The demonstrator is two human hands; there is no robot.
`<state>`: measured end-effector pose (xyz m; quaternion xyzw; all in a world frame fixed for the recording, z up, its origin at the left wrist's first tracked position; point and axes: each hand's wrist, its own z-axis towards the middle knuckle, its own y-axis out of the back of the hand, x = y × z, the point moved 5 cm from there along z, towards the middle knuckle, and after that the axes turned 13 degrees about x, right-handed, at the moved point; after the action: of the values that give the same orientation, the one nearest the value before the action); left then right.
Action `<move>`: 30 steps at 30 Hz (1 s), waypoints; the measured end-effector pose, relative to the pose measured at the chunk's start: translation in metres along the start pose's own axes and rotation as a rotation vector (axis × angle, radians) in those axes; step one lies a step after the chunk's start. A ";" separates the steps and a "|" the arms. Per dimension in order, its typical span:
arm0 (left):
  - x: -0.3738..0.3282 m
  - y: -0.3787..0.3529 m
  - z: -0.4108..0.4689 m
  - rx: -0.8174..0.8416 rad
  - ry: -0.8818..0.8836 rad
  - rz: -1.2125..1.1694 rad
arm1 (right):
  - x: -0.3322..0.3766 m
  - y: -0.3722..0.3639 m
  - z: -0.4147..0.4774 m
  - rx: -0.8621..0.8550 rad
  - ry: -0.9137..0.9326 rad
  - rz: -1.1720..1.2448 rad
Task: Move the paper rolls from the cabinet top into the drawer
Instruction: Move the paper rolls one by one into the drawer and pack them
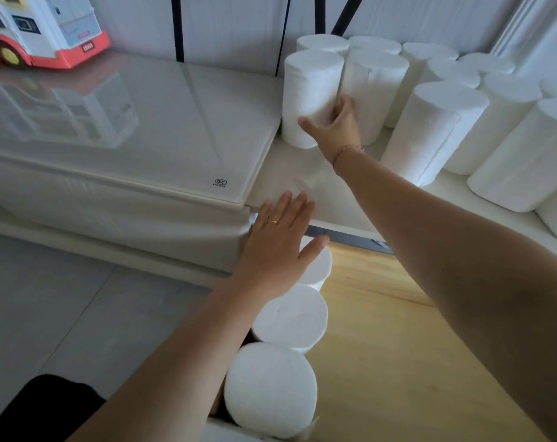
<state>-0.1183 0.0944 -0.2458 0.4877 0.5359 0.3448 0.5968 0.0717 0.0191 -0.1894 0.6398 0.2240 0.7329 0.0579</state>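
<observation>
Several white paper rolls (436,129) stand upright on the white cabinet top (334,199) at the right. My right hand (334,124) wraps around the leftmost roll (309,87), which still rests on the cabinet top. Below, the open drawer (398,346) has a pale wooden bottom. Three rolls stand in a row along its left side: one at the front (271,387), one in the middle (291,317) and one at the back (318,269). My left hand (280,237) hovers flat with fingers spread over the back roll, partly hiding it.
A lower glass-topped white unit (127,129) adjoins the cabinet on the left, with a red and white toy bus (41,30) at its far corner. Grey floor tiles (63,314) lie at the lower left. White wall panels with black straps run behind.
</observation>
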 end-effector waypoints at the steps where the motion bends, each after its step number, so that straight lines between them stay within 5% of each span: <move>1: 0.000 -0.001 -0.001 -0.003 0.002 0.009 | 0.000 -0.002 0.004 0.006 0.007 -0.001; 15: -0.002 -0.003 -0.003 -0.016 -0.006 0.065 | 0.002 -0.007 0.011 -0.055 0.060 0.029; 30: -0.020 -0.013 -0.028 0.034 -0.039 0.097 | -0.010 0.049 -0.153 0.095 0.091 0.006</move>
<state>-0.1505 0.0779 -0.2505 0.5298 0.5058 0.3545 0.5812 -0.0641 -0.0676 -0.1912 0.6087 0.2589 0.7498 0.0150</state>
